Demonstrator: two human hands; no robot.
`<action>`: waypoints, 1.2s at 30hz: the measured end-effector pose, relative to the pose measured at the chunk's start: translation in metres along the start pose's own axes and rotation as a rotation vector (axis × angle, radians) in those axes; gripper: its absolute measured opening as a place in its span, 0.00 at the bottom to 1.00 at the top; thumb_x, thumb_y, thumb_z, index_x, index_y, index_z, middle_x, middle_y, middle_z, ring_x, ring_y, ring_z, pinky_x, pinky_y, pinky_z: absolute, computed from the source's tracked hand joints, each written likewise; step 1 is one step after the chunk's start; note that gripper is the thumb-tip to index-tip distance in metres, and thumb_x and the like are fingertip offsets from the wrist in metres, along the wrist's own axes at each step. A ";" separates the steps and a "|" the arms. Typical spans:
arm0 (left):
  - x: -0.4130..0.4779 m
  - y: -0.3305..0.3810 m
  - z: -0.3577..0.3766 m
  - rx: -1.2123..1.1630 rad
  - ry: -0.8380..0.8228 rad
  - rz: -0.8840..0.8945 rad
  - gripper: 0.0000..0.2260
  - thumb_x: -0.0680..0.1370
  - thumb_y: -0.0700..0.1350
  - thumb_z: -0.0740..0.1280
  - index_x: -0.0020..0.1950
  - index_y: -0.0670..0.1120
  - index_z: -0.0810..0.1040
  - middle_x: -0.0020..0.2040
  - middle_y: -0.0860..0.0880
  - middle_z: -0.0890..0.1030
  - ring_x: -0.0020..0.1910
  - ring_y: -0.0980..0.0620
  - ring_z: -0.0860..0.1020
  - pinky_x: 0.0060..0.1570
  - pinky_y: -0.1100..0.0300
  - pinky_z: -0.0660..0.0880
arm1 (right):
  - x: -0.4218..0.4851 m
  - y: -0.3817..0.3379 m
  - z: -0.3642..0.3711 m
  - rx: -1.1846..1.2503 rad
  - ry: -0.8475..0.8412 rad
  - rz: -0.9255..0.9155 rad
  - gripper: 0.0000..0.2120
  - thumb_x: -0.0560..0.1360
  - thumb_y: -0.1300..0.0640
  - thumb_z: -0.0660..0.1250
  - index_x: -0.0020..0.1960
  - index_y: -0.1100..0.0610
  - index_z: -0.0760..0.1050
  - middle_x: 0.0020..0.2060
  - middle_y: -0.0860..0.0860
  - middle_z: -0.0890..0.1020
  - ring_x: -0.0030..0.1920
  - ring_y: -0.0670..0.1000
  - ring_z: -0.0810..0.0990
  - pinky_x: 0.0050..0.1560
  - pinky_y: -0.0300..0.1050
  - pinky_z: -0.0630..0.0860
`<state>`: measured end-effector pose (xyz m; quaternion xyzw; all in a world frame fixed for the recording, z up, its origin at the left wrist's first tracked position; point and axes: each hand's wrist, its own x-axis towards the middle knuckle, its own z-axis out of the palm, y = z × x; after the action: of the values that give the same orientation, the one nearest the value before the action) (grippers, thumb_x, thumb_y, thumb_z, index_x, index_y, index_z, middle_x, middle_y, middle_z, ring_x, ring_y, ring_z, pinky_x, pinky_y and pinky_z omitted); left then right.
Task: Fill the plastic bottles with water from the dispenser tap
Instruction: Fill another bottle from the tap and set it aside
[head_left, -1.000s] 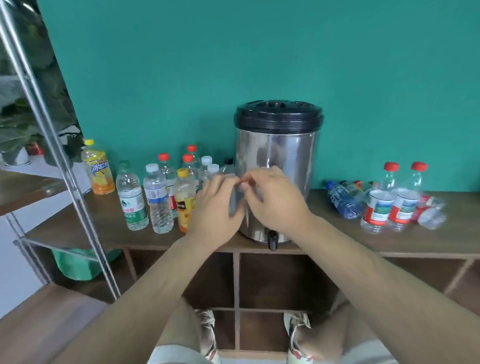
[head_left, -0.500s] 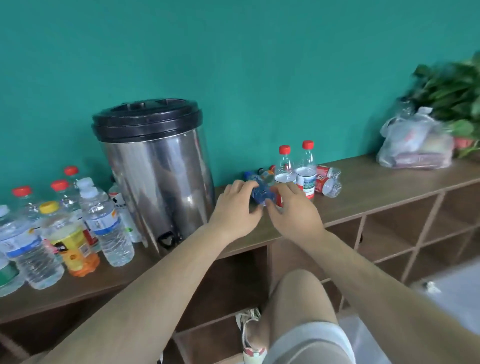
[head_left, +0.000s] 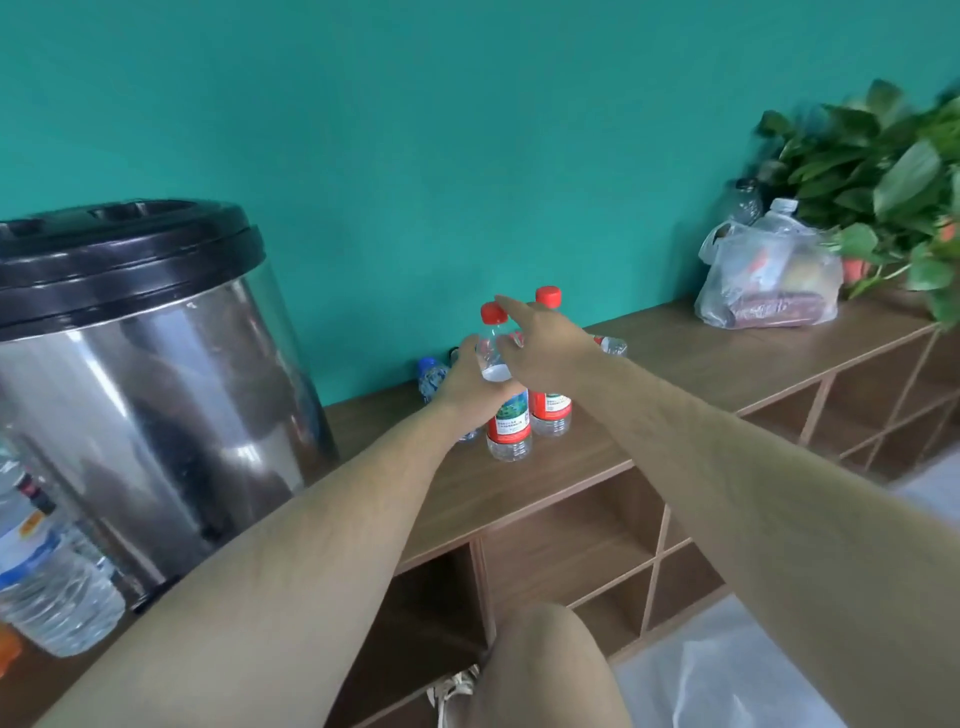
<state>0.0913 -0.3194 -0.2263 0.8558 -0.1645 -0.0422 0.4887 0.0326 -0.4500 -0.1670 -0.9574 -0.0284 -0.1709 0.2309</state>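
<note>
A clear bottle with a red cap and red label (head_left: 508, 427) stands on the wooden shelf top (head_left: 691, 364), right of the steel dispenser with a black lid (head_left: 156, 389). My left hand (head_left: 465, 387) wraps round the bottle's shoulder. My right hand (head_left: 545, 348) reaches over it with straight fingers, the index tip beside the red cap. A second red-capped bottle (head_left: 551, 410) stands just behind, partly hidden by my right hand. The dispenser's tap is not clearly visible.
A blue-capped bottle (head_left: 431, 375) lies behind my left hand, and another bottle (head_left: 614, 345) lies behind my right wrist. Water bottles (head_left: 49, 587) stand at the far left. A plastic bag (head_left: 769, 283) and a leafy plant (head_left: 883, 171) sit at the right.
My view swung right from the dispenser. Both hands left the dispenser front, passed the lying blue bottle and now meet at the upright red-capped bottle.
</note>
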 end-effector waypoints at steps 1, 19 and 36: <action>0.002 -0.005 0.001 -0.034 -0.007 -0.001 0.38 0.74 0.53 0.78 0.78 0.54 0.60 0.70 0.50 0.74 0.63 0.52 0.76 0.50 0.63 0.72 | 0.001 0.002 0.000 0.009 -0.003 0.002 0.26 0.85 0.55 0.59 0.83 0.52 0.62 0.72 0.56 0.75 0.57 0.57 0.79 0.48 0.48 0.75; -0.223 -0.018 -0.062 -0.148 0.110 0.133 0.29 0.69 0.46 0.74 0.66 0.64 0.70 0.60 0.50 0.72 0.55 0.63 0.75 0.48 0.76 0.69 | -0.095 -0.102 -0.015 -0.276 -0.051 0.041 0.33 0.83 0.30 0.50 0.40 0.56 0.75 0.43 0.55 0.78 0.53 0.59 0.78 0.49 0.49 0.70; -0.347 -0.138 -0.129 -0.105 0.147 -0.102 0.26 0.65 0.57 0.81 0.58 0.64 0.74 0.51 0.58 0.85 0.48 0.57 0.85 0.49 0.56 0.79 | -0.169 -0.204 0.108 0.092 -0.384 -0.238 0.32 0.85 0.36 0.56 0.30 0.56 0.64 0.26 0.51 0.69 0.30 0.51 0.71 0.33 0.50 0.64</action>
<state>-0.1727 -0.0363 -0.3078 0.8372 -0.0820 -0.0125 0.5406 -0.1196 -0.2146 -0.2265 -0.9507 -0.1921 -0.0102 0.2431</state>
